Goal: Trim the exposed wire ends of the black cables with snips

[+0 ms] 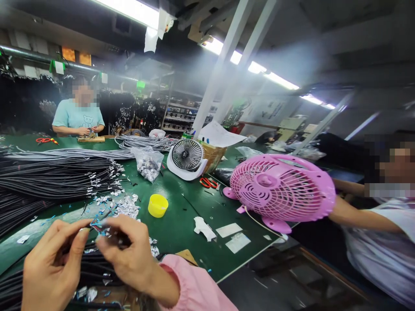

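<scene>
My left hand (55, 259) is at the lower left, its thumb and forefinger pinched on the thin coloured wires (96, 225). Facing it, my right hand (131, 252) has its fingers closed at the same blue and red wires, below a pink sleeve. Black cables (94, 270) run beneath both hands. Just beyond the fingers lie crumpled foil scraps (128, 206) and blue bits. A bundle of black cables (58, 179) with stripped ends fills the left of the green table (177, 233).
A yellow cup (158, 205), a bag of small parts (148, 164), a small white fan (187, 157), red scissors (208, 182) and a pink fan (282, 188) stand or lie ahead. One person (79, 114) sits across the table; another (382, 229) is at the right.
</scene>
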The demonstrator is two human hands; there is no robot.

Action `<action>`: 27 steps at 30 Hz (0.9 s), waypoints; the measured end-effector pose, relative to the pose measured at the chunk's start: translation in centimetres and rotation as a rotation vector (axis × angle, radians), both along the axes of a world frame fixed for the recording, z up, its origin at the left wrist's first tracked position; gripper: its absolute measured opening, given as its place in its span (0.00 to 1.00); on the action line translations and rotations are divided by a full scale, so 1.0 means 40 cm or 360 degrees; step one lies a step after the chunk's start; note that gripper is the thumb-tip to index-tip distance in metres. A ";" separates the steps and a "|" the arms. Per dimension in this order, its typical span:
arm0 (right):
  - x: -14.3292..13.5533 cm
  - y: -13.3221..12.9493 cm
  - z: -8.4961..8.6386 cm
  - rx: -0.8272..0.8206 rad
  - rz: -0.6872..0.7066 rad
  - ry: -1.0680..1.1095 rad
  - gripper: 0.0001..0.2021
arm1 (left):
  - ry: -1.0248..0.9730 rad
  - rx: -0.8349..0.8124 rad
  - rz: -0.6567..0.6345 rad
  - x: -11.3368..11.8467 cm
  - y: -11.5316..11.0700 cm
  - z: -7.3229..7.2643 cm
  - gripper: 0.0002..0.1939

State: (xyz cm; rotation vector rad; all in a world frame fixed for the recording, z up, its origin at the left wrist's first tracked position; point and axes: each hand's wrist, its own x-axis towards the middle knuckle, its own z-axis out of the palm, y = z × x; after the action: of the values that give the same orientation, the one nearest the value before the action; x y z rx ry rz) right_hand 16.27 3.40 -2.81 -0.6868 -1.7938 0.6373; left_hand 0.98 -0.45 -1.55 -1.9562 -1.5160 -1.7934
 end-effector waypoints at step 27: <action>0.012 0.019 -0.033 -0.0207 0.0019 0.0104 0.12 | 0.0321 0.0222 0.0149 -0.032 -0.018 -0.009 0.08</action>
State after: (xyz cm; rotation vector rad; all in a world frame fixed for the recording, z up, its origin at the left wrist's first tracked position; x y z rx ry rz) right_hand 16.73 4.18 -4.14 -0.7348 -1.7087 0.7813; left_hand -0.29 -1.18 -1.89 -1.9013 -1.3568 -1.5662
